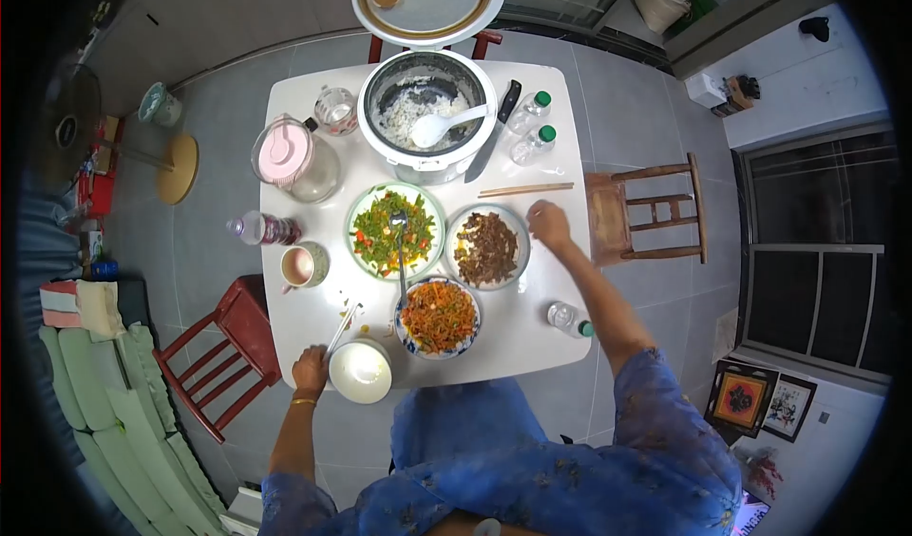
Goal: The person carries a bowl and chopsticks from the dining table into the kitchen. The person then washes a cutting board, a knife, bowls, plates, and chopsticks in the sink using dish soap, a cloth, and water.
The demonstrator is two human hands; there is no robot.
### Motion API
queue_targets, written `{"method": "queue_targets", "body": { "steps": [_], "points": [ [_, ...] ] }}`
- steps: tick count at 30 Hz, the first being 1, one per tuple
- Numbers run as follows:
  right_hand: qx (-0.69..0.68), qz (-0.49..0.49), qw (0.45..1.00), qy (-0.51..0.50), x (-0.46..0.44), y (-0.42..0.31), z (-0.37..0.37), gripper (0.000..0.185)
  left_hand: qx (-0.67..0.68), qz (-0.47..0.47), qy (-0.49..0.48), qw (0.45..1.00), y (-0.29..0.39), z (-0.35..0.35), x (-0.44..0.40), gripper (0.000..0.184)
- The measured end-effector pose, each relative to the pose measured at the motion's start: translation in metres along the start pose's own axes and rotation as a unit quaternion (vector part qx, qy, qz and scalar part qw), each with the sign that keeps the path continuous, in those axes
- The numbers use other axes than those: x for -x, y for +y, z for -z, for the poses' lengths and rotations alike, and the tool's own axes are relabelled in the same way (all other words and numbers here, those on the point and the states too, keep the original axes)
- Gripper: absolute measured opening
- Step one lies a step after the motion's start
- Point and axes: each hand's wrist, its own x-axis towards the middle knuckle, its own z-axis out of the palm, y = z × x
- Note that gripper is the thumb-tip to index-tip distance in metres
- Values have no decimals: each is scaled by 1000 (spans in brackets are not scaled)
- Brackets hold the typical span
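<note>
My left hand (310, 370) is closed at the table's near left edge, its fingers curled beside the lower ends of white chopsticks (342, 330). Whether it grips them is unclear. Right of it stands a nearly empty white bowl (361, 371). My right hand (548, 221) is curled closed on the table, with nothing visible in it, by the right rim of a plate of brown chopped food (489, 248). Wooden chopsticks (525, 190) lie beyond it. A green vegetable dish (389, 232) with a spoon (400, 251) and a shredded orange dish (439, 318) sit between my hands.
At the back, an open rice cooker (414, 161) holds rice and a white paddle, with a knife (494, 137) beside it. Bottles (532, 147) stand right. A pink-lidded pitcher (309, 161), glass mug (335, 111), bottle (266, 228) and cup (304, 264) line the left.
</note>
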Motion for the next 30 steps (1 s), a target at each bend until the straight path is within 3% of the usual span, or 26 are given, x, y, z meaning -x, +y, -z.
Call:
{"method": "queue_targets", "body": {
  "steps": [2,5,8,12,15,22,25,27,30],
  "points": [
    [136,122,980,79,-20,2,22,20,-49,8,-43,998,1,5,0,15],
    [247,63,967,20,-54,-5,28,23,-69,8,-52,996,8,12,1,19],
    [336,102,936,-28,-74,2,25,25,-79,24,-41,996,6,4,5,20],
    [371,118,918,-72,-84,16,21,22,-33,41,-27,998,3,-5,5,17],
    [372,199,906,-31,-77,19,22,20,-27,42,-23,998,9,1,8,15],
    [354,315,873,-115,-67,25,19,25,-35,58,-16,998,10,1,12,18],
    [358,393,843,-79,-57,29,28,18,15,87,-32,996,3,4,20,24],
    [352,427,830,-64,-55,36,37,14,46,55,-20,997,-10,2,29,24],
    [340,418,841,-46,-29,9,61,12,75,69,-20,995,-3,25,34,16]
  ]
}}
